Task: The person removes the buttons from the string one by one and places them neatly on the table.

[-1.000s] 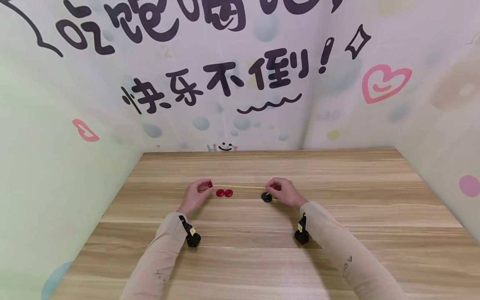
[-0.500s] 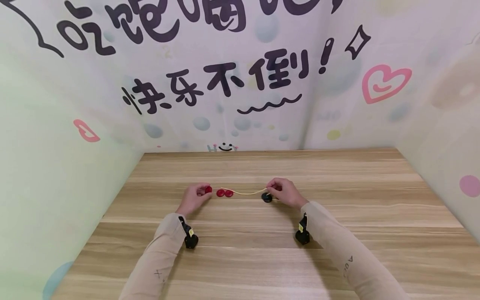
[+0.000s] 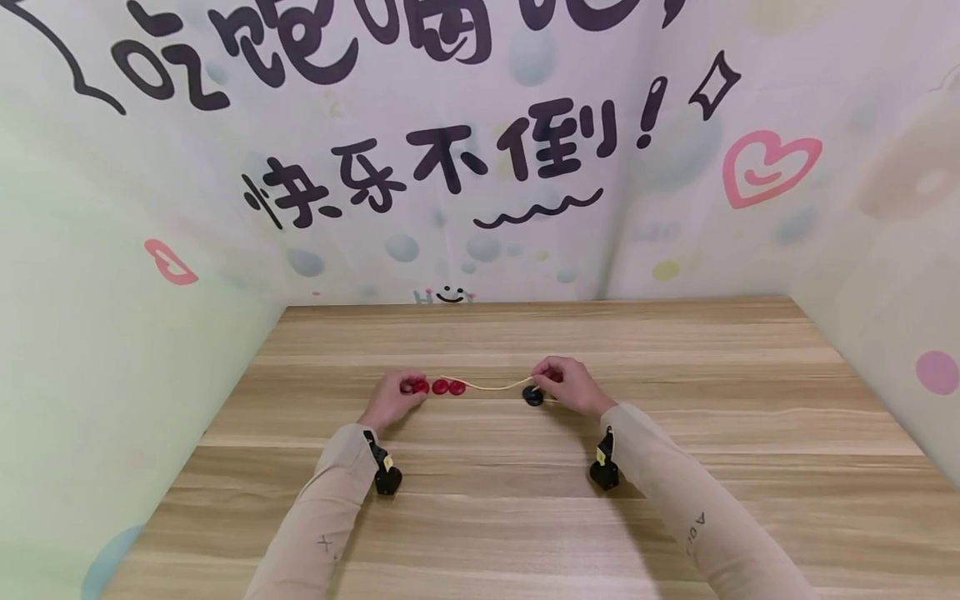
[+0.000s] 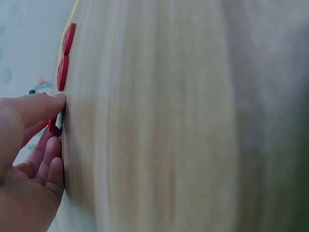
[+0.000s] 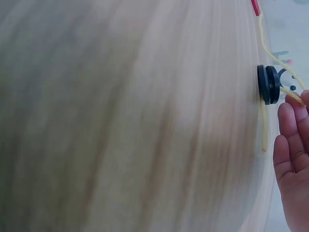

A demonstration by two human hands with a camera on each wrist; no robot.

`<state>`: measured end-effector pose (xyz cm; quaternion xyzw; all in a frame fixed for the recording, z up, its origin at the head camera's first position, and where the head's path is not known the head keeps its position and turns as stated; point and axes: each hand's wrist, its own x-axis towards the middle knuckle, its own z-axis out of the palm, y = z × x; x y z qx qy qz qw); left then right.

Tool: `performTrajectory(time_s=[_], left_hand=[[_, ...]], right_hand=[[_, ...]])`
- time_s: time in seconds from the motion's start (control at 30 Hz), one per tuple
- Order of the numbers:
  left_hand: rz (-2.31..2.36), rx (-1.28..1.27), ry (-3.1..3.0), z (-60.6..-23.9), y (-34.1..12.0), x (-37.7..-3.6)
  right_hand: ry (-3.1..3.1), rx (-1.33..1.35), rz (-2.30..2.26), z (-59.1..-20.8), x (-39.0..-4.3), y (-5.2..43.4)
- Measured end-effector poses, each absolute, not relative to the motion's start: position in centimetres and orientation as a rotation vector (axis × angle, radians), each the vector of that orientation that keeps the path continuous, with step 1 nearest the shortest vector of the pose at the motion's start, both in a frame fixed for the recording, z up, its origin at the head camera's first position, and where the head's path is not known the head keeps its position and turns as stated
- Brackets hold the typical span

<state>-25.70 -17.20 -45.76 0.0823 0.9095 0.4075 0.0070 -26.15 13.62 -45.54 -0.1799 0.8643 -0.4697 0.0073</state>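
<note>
My left hand [image 3: 392, 398] pinches a small red disc [image 3: 421, 387] between thumb and fingers, down at the wooden tabletop. To its right lie two more red discs [image 3: 448, 387], side by side; in the left wrist view these two discs [image 4: 66, 57] lie just beyond the thumb. A thin yellow string [image 3: 487, 388] sags from my right hand [image 3: 566, 384], its free end lying by the two discs. The right fingertips pinch this string [image 5: 292, 96] just above two stacked black discs [image 5: 268, 84], through which it seems to pass. A short tail shows on their other side.
The wooden table [image 3: 510, 508] stretches beneath both forearms. A printed white backdrop [image 3: 420, 242] stands along its far edge, with pale walls to left and right. Each wrist carries a small black camera, such as the left camera [image 3: 387, 479].
The string was taut between both hands; its left end has come away and it now sags. My left hand has lowered the red disc toward the table. The right hand has stayed put.
</note>
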Motion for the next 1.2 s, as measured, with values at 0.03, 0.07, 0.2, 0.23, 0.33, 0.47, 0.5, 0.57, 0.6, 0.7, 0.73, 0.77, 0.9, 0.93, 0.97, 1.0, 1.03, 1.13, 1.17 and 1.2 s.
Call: performTrajectory(time_s=[0.03, 0.07, 0.2, 0.23, 0.33, 0.47, 0.5, 0.57, 0.6, 0.7, 0.73, 0.77, 0.9, 0.93, 0.97, 1.0, 1.03, 1.13, 1.17, 1.2], left_hand=[[1.278, 0.252, 2.844, -45.8, -17.2, -25.7], [1.281, 0.245, 2.843, -45.9, -17.2, -25.8], [1.296, 0.230, 2.841, -45.9, -17.0, -25.9], [1.303, 0.229, 2.839, -45.9, -17.0, -25.9], [1.315, 0.227, 2.838, -45.8, -16.9, -25.8], [1.336, 0.244, 2.841, -45.7, -16.9, -25.6], [1.341, 0.243, 2.842, -45.7, -16.9, -25.6], [1.352, 0.233, 2.840, -45.7, -16.9, -25.5], [1.347, 0.227, 2.844, -45.8, -16.9, -25.5], [1.357, 0.205, 2.830, -45.8, -16.9, -25.5], [1.359, 0.205, 2.824, -45.7, -16.9, -25.5], [1.363, 0.208, 2.817, -45.6, -17.0, -25.5], [1.393, 0.190, 2.767, -45.2, -17.2, -25.4], [1.402, 0.176, 2.756, -45.1, -17.3, -25.4], [1.407, 0.163, 2.748, -44.9, -17.4, -25.5], [1.406, 0.152, 2.743, -44.7, -17.4, -25.5], [1.404, 0.138, 2.741, -44.5, -17.5, -25.5], [1.385, 0.127, 2.750, -43.8, -17.4, -25.7], [1.376, 0.136, 2.757, -43.6, -17.2, -25.7], [1.367, 0.155, 2.766, -43.3, -17.0, -25.8]], right_hand=[[2.701, -0.562, -1.471, -45.5, -26.2, 13.6], [2.701, -0.560, -1.472, -45.6, -26.2, 13.6], [2.700, -0.566, -1.471, -45.5, -26.2, 13.6], [2.700, -0.570, -1.471, -45.5, -26.1, 13.6], [2.698, -0.574, -1.470, -45.4, -26.1, 13.6], [2.702, -0.574, -1.467, -45.5, -26.1, 13.6], [2.704, -0.576, -1.465, -45.5, -26.1, 13.6], [2.707, -0.580, -1.465, -45.5, -26.2, 13.6], [2.708, -0.585, -1.464, -45.5, -26.2, 13.6], [2.713, -0.585, -1.457, -45.6, -26.2, 13.5], [2.714, -0.582, -1.454, -45.6, -26.2, 13.5], [2.715, -0.580, -1.449, -45.6, -26.2, 13.5], [2.714, -0.582, -1.442, -45.5, -26.2, 13.5], [2.711, -0.586, -1.442, -45.4, -26.2, 13.5], [2.710, -0.591, -1.443, -45.4, -26.1, 13.5], [2.706, -0.595, -1.444, -45.4, -26.1, 13.5], [2.704, -0.599, -1.444, -45.4, -26.1, 13.5], [2.700, -0.602, -1.442, -45.4, -26.2, 13.4], [2.698, -0.599, -1.442, -45.4, -26.3, 13.4], [2.696, -0.600, -1.443, -45.3, -26.3, 13.4]])
